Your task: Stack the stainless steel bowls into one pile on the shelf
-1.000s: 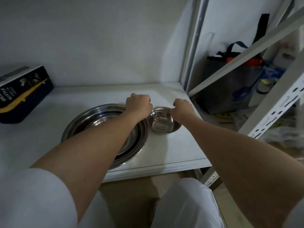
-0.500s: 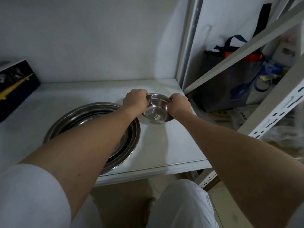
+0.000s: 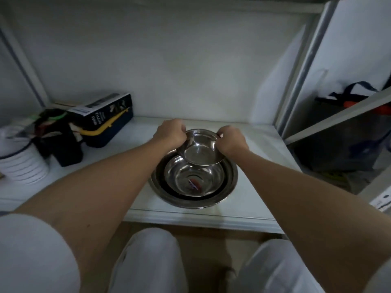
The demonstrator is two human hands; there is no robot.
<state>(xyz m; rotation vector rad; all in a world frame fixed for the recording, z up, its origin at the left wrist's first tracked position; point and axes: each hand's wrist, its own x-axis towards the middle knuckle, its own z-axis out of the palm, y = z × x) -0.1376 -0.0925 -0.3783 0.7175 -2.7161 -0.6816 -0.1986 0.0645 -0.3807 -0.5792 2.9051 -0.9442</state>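
A small stainless steel bowl [image 3: 200, 148] hangs tilted toward me above the far edge of a pile of nested steel bowls. My left hand [image 3: 170, 134] grips its left rim and my right hand [image 3: 231, 140] grips its right rim. Below it, a medium bowl [image 3: 193, 180] sits inside a large bowl [image 3: 231, 182] on the white shelf [image 3: 249, 208]. A small reddish label shows at the bottom of the medium bowl.
A dark blue box [image 3: 105, 121] with a yellow stripe lies at the shelf's left, beside a black object [image 3: 61, 136] and a white ribbed container [image 3: 21, 166]. A grey upright post [image 3: 300, 70] bounds the shelf's right side, with bags [image 3: 349, 132] beyond it.
Both hands lifted the small bowl off the shelf at the right of the pile and carried it left, over the nested bowls. The camera view shifted, showing more of the shelf's left side.
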